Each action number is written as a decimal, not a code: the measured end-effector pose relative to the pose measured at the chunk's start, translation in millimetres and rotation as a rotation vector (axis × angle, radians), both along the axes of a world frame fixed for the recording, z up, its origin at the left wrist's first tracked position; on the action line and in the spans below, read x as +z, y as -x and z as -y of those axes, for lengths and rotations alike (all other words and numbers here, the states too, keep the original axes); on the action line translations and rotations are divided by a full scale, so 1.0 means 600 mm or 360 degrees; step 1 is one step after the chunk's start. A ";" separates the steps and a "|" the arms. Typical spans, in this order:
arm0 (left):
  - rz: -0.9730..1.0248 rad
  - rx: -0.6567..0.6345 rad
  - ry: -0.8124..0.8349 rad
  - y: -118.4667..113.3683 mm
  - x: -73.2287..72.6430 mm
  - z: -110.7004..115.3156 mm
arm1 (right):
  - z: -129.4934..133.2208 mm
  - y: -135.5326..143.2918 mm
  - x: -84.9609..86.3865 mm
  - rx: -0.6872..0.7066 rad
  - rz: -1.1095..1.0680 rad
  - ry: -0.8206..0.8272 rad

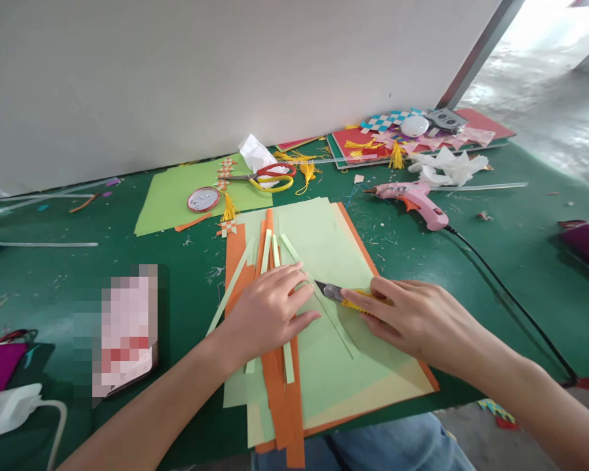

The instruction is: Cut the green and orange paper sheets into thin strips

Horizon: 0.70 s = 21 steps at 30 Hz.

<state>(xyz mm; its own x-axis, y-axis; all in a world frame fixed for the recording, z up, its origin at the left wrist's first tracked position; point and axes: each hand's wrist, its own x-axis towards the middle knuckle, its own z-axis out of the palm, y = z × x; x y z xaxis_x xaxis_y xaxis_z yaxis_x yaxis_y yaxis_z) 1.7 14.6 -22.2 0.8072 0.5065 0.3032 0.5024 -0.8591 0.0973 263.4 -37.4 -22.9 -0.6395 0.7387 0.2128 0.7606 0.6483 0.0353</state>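
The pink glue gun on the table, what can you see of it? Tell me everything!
The glue gun looks like pink plastic, with an orange trigger and a narrow, darker nozzle pointing left. It lies on its side on the green table. A black cable runs from the handle's end. A clear stick seems to poke out of the back. Nobody's touching it. I can't tell if it's on.

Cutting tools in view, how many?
2: a knife in the right hand, and scissors lying partly on bright green paper near the wall. Others may be hidden under the papers.
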 end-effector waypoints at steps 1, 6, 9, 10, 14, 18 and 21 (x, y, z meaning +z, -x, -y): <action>-0.0005 0.0001 -0.0002 0.000 0.000 0.000 | -0.002 0.000 0.000 0.0002 0.0005 -0.0003; -0.0026 0.0012 0.0012 0.001 0.000 0.001 | -0.011 0.003 0.002 0.0001 -0.0024 -0.0031; -0.0021 0.0014 0.0018 0.002 -0.001 0.001 | -0.015 0.004 0.004 0.0010 -0.0040 -0.0033; -0.0017 0.0013 0.0019 0.002 -0.001 0.001 | -0.016 0.004 0.004 0.0013 -0.0042 -0.0038; -0.0019 0.0012 0.0031 0.003 0.000 0.001 | -0.021 0.005 0.005 0.0016 -0.0031 -0.0046; -0.0004 0.0013 0.0023 0.002 0.000 0.001 | -0.024 0.006 0.004 0.0006 -0.0014 -0.0030; -0.0001 0.0016 0.0026 0.002 -0.001 0.001 | -0.024 0.007 0.003 -0.0010 -0.0001 -0.0039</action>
<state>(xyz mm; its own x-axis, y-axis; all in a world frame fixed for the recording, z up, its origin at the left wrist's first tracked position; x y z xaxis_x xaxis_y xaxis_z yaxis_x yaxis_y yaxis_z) 0.5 14.2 -22.6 0.8025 0.5191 0.2942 0.5109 -0.8525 0.1107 259.0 -22.7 -21.1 -0.6350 0.7371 0.2312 0.7645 0.6427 0.0506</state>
